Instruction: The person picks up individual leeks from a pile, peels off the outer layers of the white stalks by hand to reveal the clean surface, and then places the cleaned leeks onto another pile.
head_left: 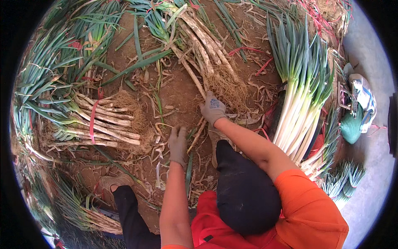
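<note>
My right hand, in a grey work glove, closes on the root end of one long green onion. That stalk lies along the left side of a loose pile of unpeeled green onions, whose brown roots spread beside my hand. Lower and to the left, my left hand, gloved too, is over the littered ground with its fingers stretched out and nothing visible in them. Left of it lies a bundle of green onions tied with a red band, roots pointing toward me.
Peeled green onions with clean white stems stand in a large heap to the right. More untrimmed bundles lie along the left. Dry husks and leaves cover the brown ground. A green bag sits at the far right by the pale floor.
</note>
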Demonstrator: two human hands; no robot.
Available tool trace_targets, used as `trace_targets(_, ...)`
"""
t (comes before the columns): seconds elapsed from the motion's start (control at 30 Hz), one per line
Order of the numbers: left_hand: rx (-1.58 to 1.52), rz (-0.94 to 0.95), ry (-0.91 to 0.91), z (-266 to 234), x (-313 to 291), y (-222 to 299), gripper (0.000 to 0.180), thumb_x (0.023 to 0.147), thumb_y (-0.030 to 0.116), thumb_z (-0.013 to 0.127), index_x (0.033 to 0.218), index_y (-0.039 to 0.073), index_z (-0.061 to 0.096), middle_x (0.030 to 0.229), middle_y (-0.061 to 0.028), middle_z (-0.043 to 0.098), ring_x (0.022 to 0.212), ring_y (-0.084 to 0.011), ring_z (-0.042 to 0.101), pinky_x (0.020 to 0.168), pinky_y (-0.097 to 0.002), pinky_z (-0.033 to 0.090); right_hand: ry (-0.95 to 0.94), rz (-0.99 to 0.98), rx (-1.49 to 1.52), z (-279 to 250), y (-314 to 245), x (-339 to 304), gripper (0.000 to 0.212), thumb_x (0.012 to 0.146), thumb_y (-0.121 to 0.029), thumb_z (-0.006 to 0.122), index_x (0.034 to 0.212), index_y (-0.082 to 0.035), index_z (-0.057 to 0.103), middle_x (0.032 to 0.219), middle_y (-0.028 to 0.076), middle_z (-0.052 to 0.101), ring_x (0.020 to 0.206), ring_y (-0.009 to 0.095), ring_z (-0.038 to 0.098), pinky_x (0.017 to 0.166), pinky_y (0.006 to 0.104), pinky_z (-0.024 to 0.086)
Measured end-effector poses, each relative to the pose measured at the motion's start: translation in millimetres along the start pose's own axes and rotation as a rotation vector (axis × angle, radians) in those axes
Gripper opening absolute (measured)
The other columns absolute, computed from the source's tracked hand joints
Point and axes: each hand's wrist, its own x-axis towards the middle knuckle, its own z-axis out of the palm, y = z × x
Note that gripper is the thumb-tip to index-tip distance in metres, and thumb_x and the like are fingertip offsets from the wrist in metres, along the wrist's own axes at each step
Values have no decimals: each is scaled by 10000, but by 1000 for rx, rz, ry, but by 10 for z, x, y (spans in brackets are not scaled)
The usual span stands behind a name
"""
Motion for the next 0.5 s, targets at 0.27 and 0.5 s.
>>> trace_targets(0.27,-60,32,-118,363,569,284,599,947,380,568,1384,3,411,1343,-155,496,1207,-248,486,912,-355,453,-256,34,188,88,55,188,407,891,-341,545,1187,-62,535,1080,207,646,1062,354,610,918,482,451)
trace_targets(0.5,-159,-97,-247,315,761,373,482,935,279,605,1294,-11,466,1081,-106,596,947,-211,593,785,-325,492,-402,-168,752,203,133,-30,462,826,-313,652,1169,-13,574,1099,200,634,1038,324,609,872,384,464)
